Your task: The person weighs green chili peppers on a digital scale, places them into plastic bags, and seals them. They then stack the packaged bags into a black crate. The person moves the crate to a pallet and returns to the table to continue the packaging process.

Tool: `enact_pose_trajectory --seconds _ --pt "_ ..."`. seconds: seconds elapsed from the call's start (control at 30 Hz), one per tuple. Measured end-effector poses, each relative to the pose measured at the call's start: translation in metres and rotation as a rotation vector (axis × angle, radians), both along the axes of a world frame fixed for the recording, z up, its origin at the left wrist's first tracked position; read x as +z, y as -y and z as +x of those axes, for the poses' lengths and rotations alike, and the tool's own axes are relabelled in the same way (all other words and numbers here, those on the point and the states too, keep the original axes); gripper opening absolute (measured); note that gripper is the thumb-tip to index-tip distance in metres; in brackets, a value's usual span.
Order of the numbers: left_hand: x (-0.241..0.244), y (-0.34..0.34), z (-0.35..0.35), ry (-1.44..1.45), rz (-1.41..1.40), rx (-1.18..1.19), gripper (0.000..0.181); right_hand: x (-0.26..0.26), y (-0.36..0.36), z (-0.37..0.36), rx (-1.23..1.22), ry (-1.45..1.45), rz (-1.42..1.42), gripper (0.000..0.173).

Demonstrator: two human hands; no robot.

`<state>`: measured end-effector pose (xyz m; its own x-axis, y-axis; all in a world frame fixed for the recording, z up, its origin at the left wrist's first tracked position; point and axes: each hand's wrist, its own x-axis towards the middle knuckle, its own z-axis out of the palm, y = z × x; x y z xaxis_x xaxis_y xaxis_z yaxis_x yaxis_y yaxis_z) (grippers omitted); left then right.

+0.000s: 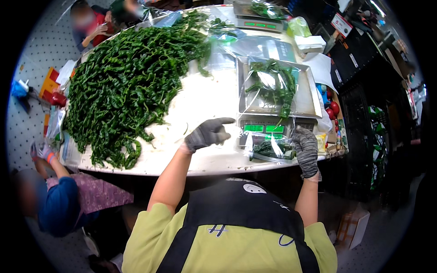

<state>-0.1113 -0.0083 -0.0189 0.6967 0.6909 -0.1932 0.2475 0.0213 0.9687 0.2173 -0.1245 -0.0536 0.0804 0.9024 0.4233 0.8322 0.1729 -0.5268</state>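
Observation:
My left hand (pixel 211 133), in a dark grey glove, is over the white table with its index finger stretched out and nothing in it. A digital scale's metal pan (pixel 302 109) bears a clear plastic bag with green peppers (pixel 273 82) in it. My right hand (pixel 305 148), gloved in grey, is at the right edge of clear plastic by the lit scale display (pixel 263 128); whether its fingers grip the plastic is not plain. Another clear bag of green peppers (pixel 273 149) lies in front of the display. A large heap of long green peppers (pixel 126 92) covers the table's left side.
A second scale (pixel 261 24) stands at the far side, with bagged peppers on it. Flat plastic bags (pixel 256 46) lie between the scales. Red items (pixel 333 109) are in a box at the right. Co-workers (pixel 58 201) are at the left and far left. Black crates (pixel 355 102) stand right.

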Motion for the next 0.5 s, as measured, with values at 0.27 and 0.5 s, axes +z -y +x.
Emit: enact_pose_trajectory --seconds 0.27,0.5 --pt "-0.034 -0.016 0.031 -0.200 -0.322 0.229 0.054 -0.046 0.023 0.005 -0.119 -1.426 -0.363 0.031" --pt "-0.034 -0.044 0.057 0.564 -0.322 0.312 0.037 0.011 -0.040 0.012 0.259 -1.937 -0.294 0.025"
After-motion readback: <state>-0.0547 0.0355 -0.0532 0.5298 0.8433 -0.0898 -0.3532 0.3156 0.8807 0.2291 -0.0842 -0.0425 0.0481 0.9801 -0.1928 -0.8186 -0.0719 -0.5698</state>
